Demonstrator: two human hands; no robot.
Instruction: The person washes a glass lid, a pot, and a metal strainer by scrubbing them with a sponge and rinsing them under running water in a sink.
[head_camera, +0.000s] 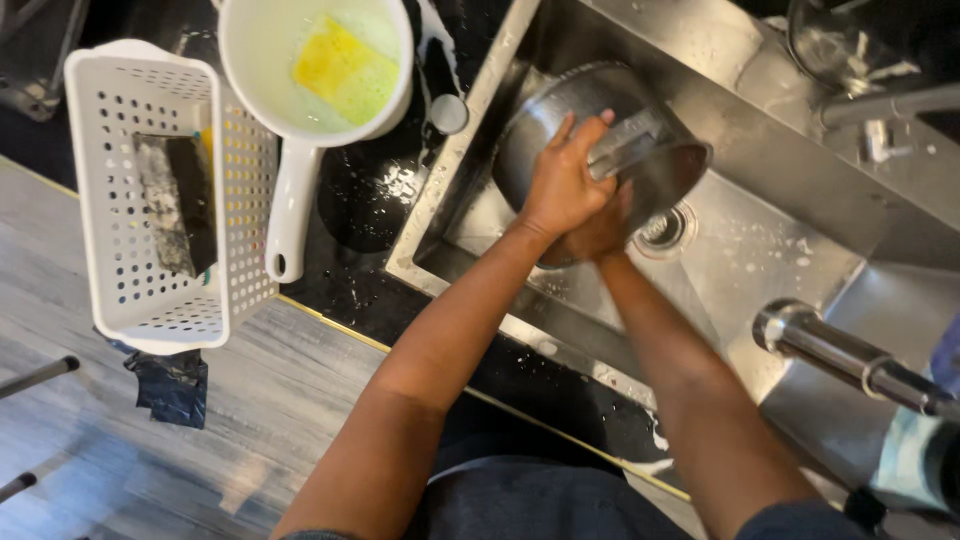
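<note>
A steel pot (560, 110) lies tilted on its side in the steel sink (790, 250), its metal handle pointing up toward the right. My left hand (565, 180) lies over the pot's outer wall, fingers reaching to the handle. My right hand (603, 232) is tucked under the left one, pressed against the pot near its rim and mostly hidden. Whether it holds a scrubber cannot be seen.
A white dipper (300, 90) with soapy water and a yellow sponge (340, 68) stands on the black counter left of the sink. A white perforated basket (165, 290) holds a dark scouring pad (180, 200). The tap spout (850, 360) juts in at the right; the drain (665, 230) is beside the pot.
</note>
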